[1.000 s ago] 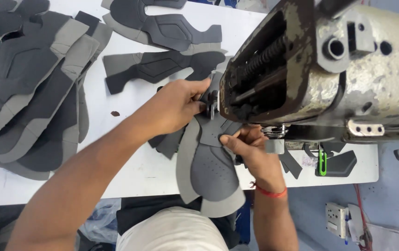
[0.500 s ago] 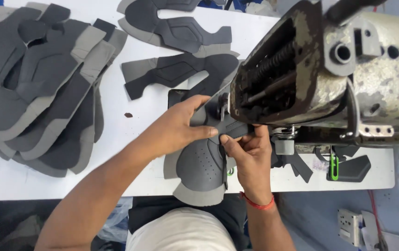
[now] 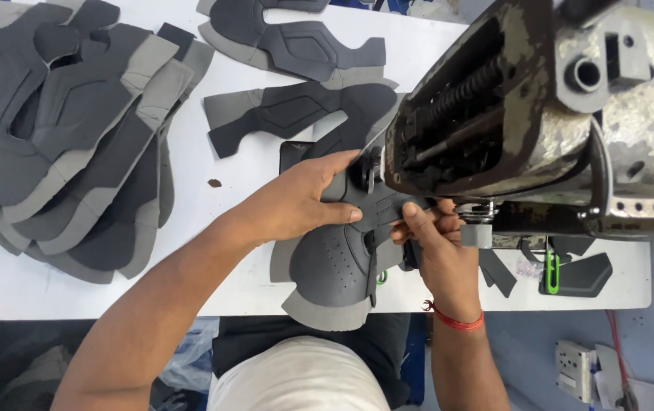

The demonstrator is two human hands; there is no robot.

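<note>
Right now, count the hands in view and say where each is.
2. The left hand presses the grey shoe upper piece near the sewing machine head; the right hand pinches the same piece's right edge under the machine.

Dark grey perforated shoe upper (image 3: pixel 334 262) with pale grey edging; white table (image 3: pixel 114 281); red wrist thread (image 3: pixel 456 321).

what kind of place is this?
Likely a shoe factory stitching station. A worn industrial sewing machine sits on a white table, stacks of cut grey shoe-upper pieces lie alongside, and the left hand and right hand hold one upper piece at the machine.
</note>
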